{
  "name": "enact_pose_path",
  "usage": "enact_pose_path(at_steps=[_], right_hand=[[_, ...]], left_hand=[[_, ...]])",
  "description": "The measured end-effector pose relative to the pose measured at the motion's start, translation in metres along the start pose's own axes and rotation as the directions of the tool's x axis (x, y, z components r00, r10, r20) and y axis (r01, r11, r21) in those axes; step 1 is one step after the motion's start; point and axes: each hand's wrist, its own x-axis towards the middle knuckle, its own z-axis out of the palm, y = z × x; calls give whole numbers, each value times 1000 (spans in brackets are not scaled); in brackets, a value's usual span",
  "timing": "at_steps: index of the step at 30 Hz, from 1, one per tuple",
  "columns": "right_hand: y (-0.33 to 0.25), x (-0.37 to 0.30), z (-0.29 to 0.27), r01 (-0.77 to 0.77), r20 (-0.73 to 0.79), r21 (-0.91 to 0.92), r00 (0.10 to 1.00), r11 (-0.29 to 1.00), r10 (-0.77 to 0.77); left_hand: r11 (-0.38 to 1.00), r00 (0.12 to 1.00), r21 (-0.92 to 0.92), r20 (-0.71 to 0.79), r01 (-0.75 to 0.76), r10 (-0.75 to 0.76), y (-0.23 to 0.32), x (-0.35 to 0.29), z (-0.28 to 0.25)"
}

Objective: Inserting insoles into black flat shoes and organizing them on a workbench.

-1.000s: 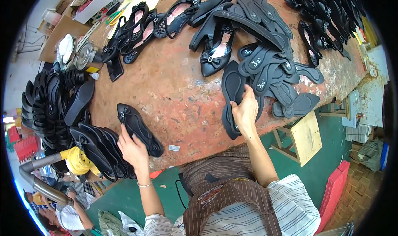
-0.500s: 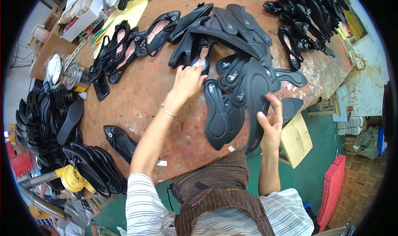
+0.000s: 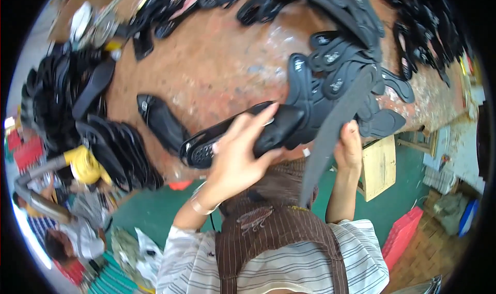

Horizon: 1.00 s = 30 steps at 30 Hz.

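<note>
My left hand is closed on a black flat shoe, held tilted above the front of the table with its toe to the right. The shoe has a strap and a patterned pale lining at the heel. In my right hand is a long dark shoe sole, turned nearly edge-on, its lower end near my apron. Behind the sole lies a pile of black soles with pale printed marks. A single black shoe rests left of my left hand.
Finished-looking sandals line the far side of the table. More shoes are heaped far right. Stacked black soles and a yellow fixture stand at the left. A wooden stool is beside the table, and a person sits lower left.
My left hand has picked up a shoe from the far group and brought it toward me. My right hand has turned the sole edge-on. The head view has shifted.
</note>
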Motion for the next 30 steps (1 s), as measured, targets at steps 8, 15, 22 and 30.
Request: enact_pose_path(at_steps=[8, 15, 22, 30], right_hand=[[-29, 5, 57, 42, 8, -175, 999, 984, -41], [-6, 19, 110, 722, 696, -686, 687, -89, 210], [73, 29, 138, 802, 779, -594, 556, 58, 291], [112, 42, 145, 756, 788, -613, 559, 231, 259]], left_hand=[[936, 892, 330, -374, -126, 252, -69, -59, 58], [700, 617, -497, -353, 513, -703, -111, -155, 53], [874, 678, -334, -552, 354, -486, -136, -118, 58], [862, 642, -351, -575, 367, -508, -148, -116, 58]])
